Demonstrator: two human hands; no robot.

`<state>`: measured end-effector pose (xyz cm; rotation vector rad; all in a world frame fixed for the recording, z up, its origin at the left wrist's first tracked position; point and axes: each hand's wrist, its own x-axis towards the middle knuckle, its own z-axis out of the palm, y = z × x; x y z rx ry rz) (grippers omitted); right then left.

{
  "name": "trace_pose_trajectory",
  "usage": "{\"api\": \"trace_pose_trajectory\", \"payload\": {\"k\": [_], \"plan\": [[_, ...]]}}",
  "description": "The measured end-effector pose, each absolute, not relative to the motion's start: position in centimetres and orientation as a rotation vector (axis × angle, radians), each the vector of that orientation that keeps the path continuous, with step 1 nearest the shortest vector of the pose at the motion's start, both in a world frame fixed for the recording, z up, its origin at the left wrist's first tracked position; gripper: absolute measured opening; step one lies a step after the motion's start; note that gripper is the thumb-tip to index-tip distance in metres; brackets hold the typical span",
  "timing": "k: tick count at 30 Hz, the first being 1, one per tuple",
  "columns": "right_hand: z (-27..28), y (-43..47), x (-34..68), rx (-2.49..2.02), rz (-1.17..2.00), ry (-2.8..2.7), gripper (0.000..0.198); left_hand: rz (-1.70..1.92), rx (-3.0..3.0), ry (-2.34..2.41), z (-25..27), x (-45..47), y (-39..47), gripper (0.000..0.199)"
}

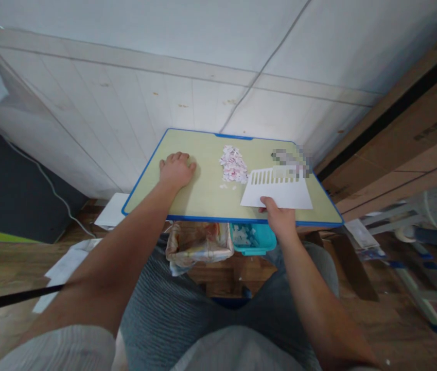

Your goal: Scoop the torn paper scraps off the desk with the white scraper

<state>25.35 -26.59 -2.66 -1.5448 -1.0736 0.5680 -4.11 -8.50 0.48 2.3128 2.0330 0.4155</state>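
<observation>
My left hand rests palm down on the left part of the small pale-yellow table, its thumb apart and nothing seen in it. Near the front edge on the right, my right hand pinches a white paper sheet with the thumb on top and the fingers mostly hidden below. A row of narrow slots runs along the sheet's far side. Just beyond the sheet's left corner lies a heap of small white and pinkish paper pieces, a few of them scattered in front.
Blurred items lie at the table's right rear. Below the front edge are a plastic-lined bin and a turquoise tub with pale pieces inside. A wall stands behind, and cardboard boxes stand on the right.
</observation>
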Motion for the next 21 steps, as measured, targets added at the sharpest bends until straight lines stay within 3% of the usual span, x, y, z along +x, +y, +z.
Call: {"api": "trace_pose_trajectory", "payload": {"k": [13, 21], "plan": [[-2.8, -25.4, 23.8, -1.488, 0.688, -1.176, 0.026, 0.456, 2.307, 2.081, 0.5, -3.5, -8.7, 0.057], [-2.5, -25.4, 23.4, -1.476, 0.691, -1.189, 0.041, 0.465, 2.301, 2.074, 0.3, -3.7, -8.5, 0.058]]}}
